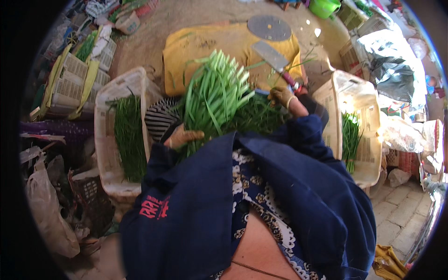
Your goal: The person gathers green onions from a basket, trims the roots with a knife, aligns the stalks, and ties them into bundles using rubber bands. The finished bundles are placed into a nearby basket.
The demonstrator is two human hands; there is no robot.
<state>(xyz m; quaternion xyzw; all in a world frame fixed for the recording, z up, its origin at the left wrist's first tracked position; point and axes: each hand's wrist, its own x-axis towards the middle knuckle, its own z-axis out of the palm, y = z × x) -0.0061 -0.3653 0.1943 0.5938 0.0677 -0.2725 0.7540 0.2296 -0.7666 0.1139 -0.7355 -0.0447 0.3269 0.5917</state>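
A thick bunch of long green leafy stalks, probably garlic chives (213, 94), lies across my lap with its pale cut ends pointing away from me. My left hand (183, 136), in a thin soiled glove, is closed around its lower part. Gloved as well, my right hand (281, 97) is at the edge of a darker heap of loose greens (260, 113), its fingers bent; whether it grips any leaves is unclear. Just beyond it, a cleaver (271, 56) with a dark red handle rests on a yellow cloth-covered surface (175, 40).
White plastic crates stand on both sides, the left crate (101, 140) with loose greens and the right crate (374, 140) with a tied bundle (351, 136). A round grey disc (269, 27) lies at the cloth's far edge. More crates and bags line both sides.
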